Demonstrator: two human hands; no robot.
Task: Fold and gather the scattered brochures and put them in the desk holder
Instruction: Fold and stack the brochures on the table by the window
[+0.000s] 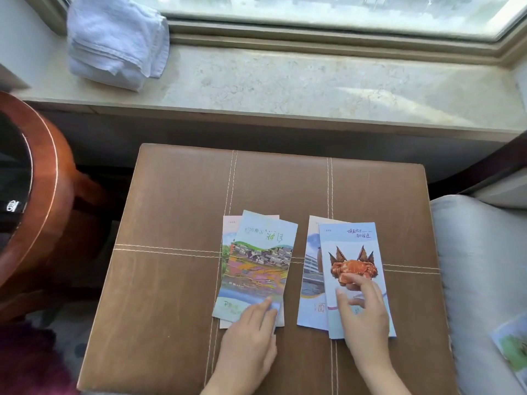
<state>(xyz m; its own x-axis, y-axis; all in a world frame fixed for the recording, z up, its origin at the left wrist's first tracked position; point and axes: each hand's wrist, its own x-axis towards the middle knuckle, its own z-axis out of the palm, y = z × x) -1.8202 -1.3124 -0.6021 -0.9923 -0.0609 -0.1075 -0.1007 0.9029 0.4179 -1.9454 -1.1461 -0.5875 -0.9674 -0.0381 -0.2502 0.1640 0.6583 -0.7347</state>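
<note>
Two small piles of folded brochures lie on a brown leather stool [176, 212]. The left pile's top brochure [258, 260] shows a colourful village landscape, turned upside down, with another brochure under it. The right pile's top brochure [352, 252] shows an orange crab, and a brochure with a building [312, 269] lies beneath it. My left hand [251, 334] rests with straight fingers on the lower edge of the landscape brochure. My right hand [362, 312] lies on the crab brochure with fingers lightly bent, touching its surface. No desk holder is in view.
A marble window sill [313, 81] runs behind the stool, with a folded white towel [117, 44] on it at the left. A round wooden table [37, 178] stands to the left. A grey armchair [479, 266] at right holds another brochure [513, 346].
</note>
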